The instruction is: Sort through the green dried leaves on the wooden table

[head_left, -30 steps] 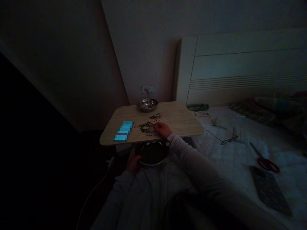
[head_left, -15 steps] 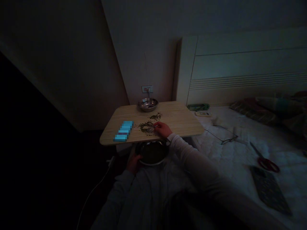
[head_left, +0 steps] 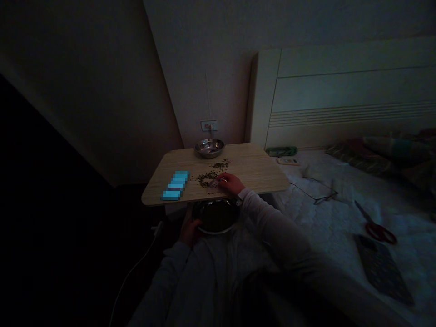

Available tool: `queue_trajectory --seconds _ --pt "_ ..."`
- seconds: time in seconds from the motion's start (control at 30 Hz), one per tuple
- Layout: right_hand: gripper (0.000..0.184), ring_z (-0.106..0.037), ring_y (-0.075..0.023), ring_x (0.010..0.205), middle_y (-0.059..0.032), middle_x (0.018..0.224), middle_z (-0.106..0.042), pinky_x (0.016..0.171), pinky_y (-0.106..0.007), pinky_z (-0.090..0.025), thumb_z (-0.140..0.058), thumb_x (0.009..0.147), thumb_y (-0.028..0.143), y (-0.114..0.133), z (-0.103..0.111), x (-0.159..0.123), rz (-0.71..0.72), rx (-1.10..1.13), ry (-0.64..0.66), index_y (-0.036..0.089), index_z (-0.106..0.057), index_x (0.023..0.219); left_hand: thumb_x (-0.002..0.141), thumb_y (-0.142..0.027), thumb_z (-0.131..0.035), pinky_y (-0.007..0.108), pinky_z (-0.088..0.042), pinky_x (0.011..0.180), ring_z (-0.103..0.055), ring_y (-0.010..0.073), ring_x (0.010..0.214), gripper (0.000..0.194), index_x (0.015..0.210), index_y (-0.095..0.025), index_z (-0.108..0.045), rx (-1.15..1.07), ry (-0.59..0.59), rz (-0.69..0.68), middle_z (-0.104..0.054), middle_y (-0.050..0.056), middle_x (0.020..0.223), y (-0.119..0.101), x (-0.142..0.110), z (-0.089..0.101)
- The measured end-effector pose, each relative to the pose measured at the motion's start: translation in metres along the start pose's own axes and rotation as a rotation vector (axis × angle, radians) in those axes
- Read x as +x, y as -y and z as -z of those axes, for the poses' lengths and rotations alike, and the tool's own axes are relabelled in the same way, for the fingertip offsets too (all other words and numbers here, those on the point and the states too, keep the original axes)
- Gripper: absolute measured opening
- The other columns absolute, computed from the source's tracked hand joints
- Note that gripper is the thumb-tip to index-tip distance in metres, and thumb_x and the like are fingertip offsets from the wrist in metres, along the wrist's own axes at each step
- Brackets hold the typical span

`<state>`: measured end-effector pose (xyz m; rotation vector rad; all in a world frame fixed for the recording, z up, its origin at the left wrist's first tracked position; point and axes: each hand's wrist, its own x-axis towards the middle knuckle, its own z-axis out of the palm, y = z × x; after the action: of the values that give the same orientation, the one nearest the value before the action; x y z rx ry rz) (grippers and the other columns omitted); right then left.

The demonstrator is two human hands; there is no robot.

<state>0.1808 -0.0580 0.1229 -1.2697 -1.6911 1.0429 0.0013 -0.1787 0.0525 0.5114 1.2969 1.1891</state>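
My right hand (head_left: 231, 183) is closed at the table's front edge, with a small pale, shiny thing (head_left: 214, 183) in its fingertips. That thing lies low against a patch of small dark green grains (head_left: 206, 177), and dim light hides its exact kind. A second, smaller scatter of grains (head_left: 221, 165) is farther back. Below the table edge, my left hand (head_left: 190, 232) grips the left rim of a round metal bowl (head_left: 218, 231) over my lap. The inside of this bowl looks dark, and its contents cannot be made out.
The wooden table (head_left: 255, 163) also bears another metal bowl (head_left: 209, 154) at the back and a lit phone-like screen (head_left: 175, 185) at the left. On the bed at right lie glasses (head_left: 325, 197), red-handled scissors (head_left: 379, 232), a dark patterned phone (head_left: 383, 268) and a remote (head_left: 288, 161).
My right hand and the pale thing have barely shifted among the grains. The left hand stays on the bowl's rim.
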Motion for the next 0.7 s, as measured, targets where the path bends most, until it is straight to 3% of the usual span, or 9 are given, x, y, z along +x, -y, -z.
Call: queue_trajectory --seconds 0.17,0.37,0.7 --pt "0.021 -0.049 -0.0112 0.059 0.0054 0.061 -0.055 0.060 -0.023 -0.037 -0.062 0.066 0.017 0.000 0.001 0.000 0.006 -0.017 0.013 0.017 -0.069 0.086 0.047 -0.012 -0.062 0.026 -0.040 0.046 -0.060 0.0196 0.055 0.024 0.071 -0.018 -0.062 -0.018 -0.029 0.025 -0.060 0.000 0.054 -0.005 -0.004 -0.004" --pt "0.019 -0.047 -0.0107 0.058 0.0062 0.058 -0.052 0.059 -0.022 -0.036 -0.062 0.066 0.018 0.000 0.001 -0.001 0.016 -0.014 0.014 0.017 -0.069 0.084 0.046 -0.011 -0.062 0.028 -0.045 0.051 -0.064 0.0223 0.062 0.028 0.074 -0.018 -0.062 -0.003 -0.044 0.010 -0.064 0.001 0.060 -0.006 -0.005 -0.004" --pt "0.014 -0.050 -0.0104 0.057 0.0049 0.059 -0.058 0.057 -0.021 -0.038 -0.061 0.068 0.017 -0.003 0.002 0.000 0.046 0.023 0.042 0.017 -0.069 0.079 0.045 -0.016 -0.066 0.030 -0.048 0.056 -0.068 0.0271 0.073 0.034 0.079 -0.017 -0.062 -0.008 -0.008 0.008 -0.067 0.005 0.067 0.004 0.006 0.003"
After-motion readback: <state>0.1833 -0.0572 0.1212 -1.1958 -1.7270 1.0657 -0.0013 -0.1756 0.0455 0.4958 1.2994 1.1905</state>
